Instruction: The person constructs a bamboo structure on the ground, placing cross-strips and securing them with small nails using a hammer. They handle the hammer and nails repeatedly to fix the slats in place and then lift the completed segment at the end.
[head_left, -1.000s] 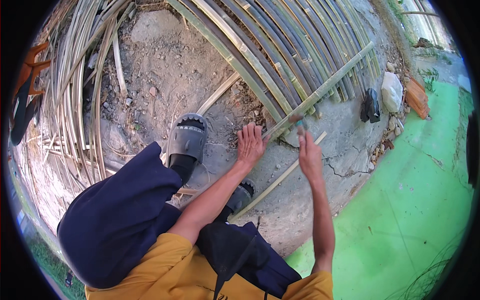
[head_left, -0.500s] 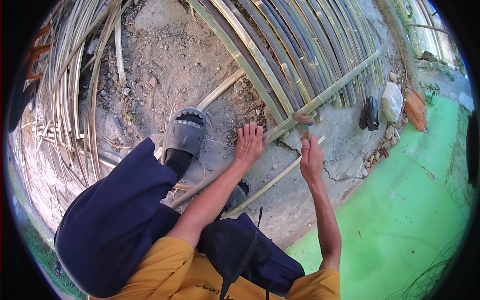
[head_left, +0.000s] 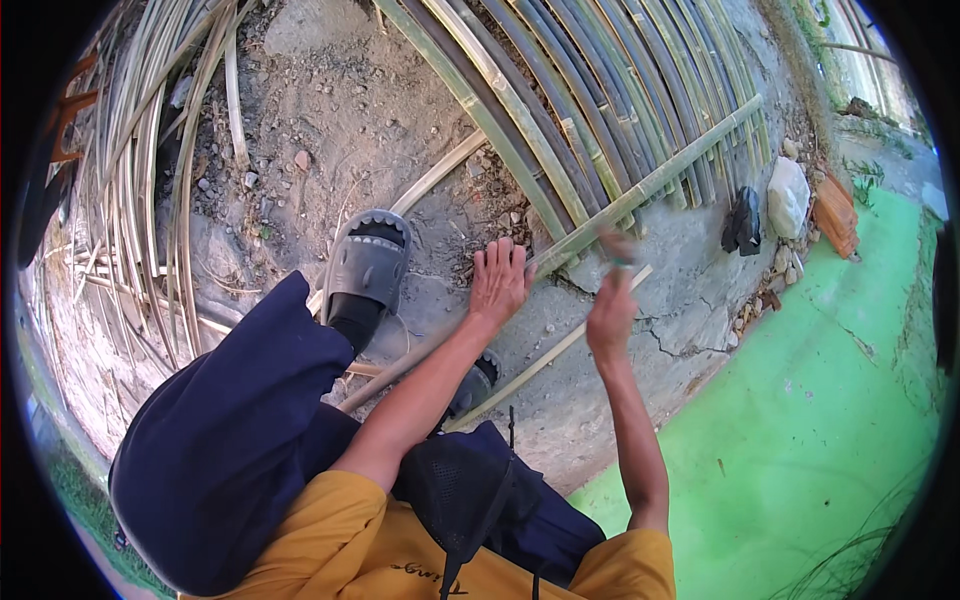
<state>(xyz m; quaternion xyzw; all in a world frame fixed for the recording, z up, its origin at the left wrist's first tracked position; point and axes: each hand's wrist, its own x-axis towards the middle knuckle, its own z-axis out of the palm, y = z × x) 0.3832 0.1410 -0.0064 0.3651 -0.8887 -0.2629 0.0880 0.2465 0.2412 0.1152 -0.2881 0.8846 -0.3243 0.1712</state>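
Note:
A long bamboo crosspiece (head_left: 690, 157) lies slantwise over the ends of several bamboo slats (head_left: 590, 130). My left hand (head_left: 500, 283) is wrapped over its near part, fingers bent and close together. In my right hand (head_left: 611, 318) is a hammer (head_left: 618, 247), gripped by the handle; its head is smeared by motion beside the crosspiece. Whether the head touches the bamboo I cannot tell. Below the right hand, a thin loose bamboo strip (head_left: 540, 362) lies on the grey ground.
Loose bamboo strips (head_left: 165, 180) are heaped at the left. My sandalled foot (head_left: 368, 262) rests near another slat (head_left: 440, 172). On the right are a black plastic piece (head_left: 742, 221), a white stone (head_left: 788, 198), an orange-brown block (head_left: 834, 217) and a green surface (head_left: 800, 400).
My right hand has shifted a little left, and the hammer head has moved slightly right and down, away from the crosspiece. The left hand stays in place on the bamboo.

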